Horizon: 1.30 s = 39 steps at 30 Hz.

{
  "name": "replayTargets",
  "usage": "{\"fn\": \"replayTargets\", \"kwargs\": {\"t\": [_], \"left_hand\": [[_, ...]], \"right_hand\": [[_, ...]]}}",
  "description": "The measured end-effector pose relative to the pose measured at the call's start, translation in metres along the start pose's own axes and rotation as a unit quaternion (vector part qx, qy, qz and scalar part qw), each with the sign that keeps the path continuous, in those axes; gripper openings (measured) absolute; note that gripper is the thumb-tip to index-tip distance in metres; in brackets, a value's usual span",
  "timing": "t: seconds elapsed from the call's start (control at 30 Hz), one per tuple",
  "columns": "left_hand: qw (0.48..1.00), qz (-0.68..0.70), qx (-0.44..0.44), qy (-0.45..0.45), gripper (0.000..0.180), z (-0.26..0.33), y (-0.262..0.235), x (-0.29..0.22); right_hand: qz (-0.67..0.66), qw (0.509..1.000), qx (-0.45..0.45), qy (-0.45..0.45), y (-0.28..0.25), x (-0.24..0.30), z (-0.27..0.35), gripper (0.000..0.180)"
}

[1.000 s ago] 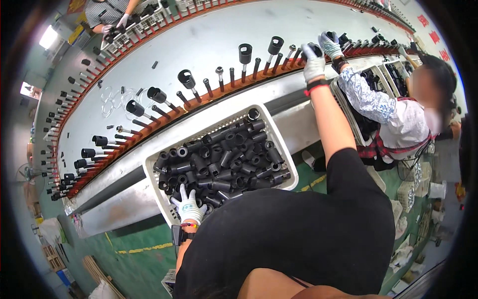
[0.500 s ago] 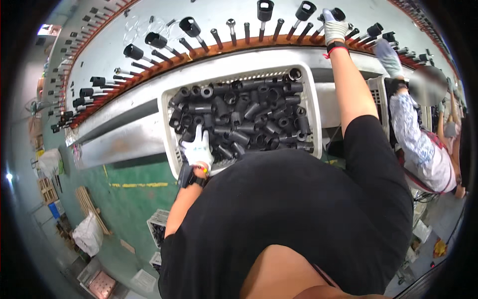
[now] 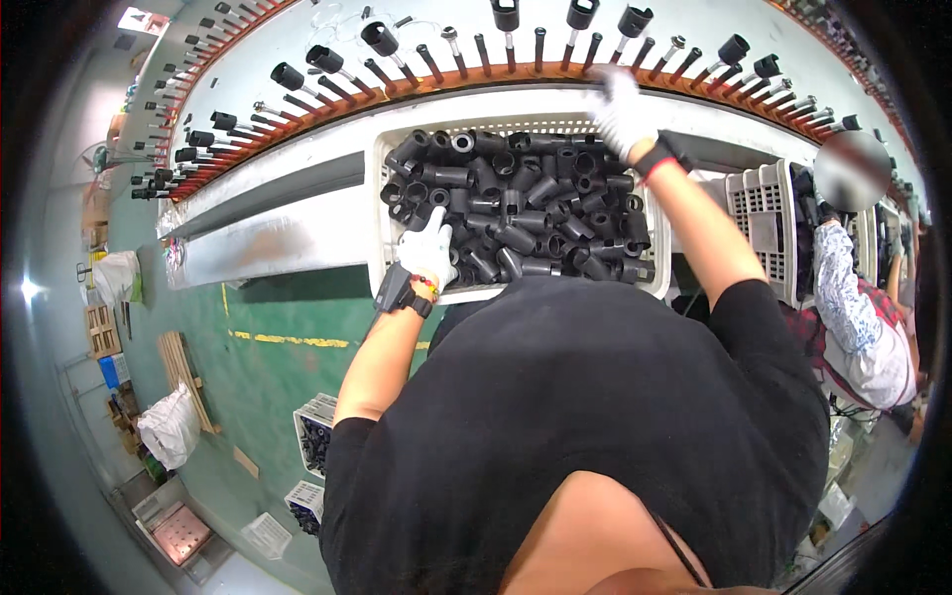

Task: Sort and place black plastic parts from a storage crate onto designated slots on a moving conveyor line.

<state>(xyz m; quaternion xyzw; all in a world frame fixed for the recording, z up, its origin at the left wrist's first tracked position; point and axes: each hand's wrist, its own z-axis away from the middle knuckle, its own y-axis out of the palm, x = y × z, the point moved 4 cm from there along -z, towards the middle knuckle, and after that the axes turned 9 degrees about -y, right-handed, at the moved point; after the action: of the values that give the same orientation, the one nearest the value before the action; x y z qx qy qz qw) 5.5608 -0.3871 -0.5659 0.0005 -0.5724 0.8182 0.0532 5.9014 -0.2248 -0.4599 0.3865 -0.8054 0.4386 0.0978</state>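
My left hand, in a white glove, rests on the black socket-like tubes heaped in a white plastic crate. Its fingers are stretched out, one tip against a tube's open end. My right hand, also gloved, is over the crate's far right rim, just in front of a rail. Motion smears its fingers, so whether anything is in them cannot be made out. Along the rail stand thin dark rods and metal-stemmed pieces, several topped with wide black cups, such as the black cup beyond my right hand.
Another white crate stands to the right, beside a co-worker's patterned sleeve. A metal ledge runs under the rail. On the green floor at lower left are small crates of dark parts, a white sack and wooden slats.
My right hand has drawn back from the black cup on the rail toward the crate; that cup now stands there untouched. My left hand stays over the tubes. The whole view has shifted slightly.
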Motion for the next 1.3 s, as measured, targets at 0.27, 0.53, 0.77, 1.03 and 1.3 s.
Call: {"fn": "replayTargets", "kwargs": {"t": [0.27, 0.53, 0.77, 1.03, 1.3], "left_hand": [[0.997, -0.073, -0.021, -0.010, 0.082, -0.004, -0.022, -0.005], [1.000, 0.012, 0.007, -0.020, 0.074, 0.009, -0.052, 0.003], [0.990, 0.080, -0.018, -0.117, 0.091, 0.008, -0.058, -0.001], [0.990, 0.109, 0.020, -0.083, 0.073, -0.005, -0.047, 0.003], [0.986, 0.165, -0.009, 0.001, 0.056, -0.004, -0.053, 0.007]], "right_hand": [[0.177, 0.863, 0.465, -0.085, 0.074, 0.057, 0.143, 0.049], [-0.018, 0.912, 0.351, 0.211, -0.009, 0.044, 0.081, 0.051], [-0.533, 0.763, -0.106, 0.350, -0.121, -0.087, 0.021, 0.025], [-0.398, 0.818, -0.360, 0.205, -0.191, -0.186, -0.063, 0.016], [0.000, 0.938, -0.275, 0.211, -0.114, -0.263, -0.089, 0.024]]}}
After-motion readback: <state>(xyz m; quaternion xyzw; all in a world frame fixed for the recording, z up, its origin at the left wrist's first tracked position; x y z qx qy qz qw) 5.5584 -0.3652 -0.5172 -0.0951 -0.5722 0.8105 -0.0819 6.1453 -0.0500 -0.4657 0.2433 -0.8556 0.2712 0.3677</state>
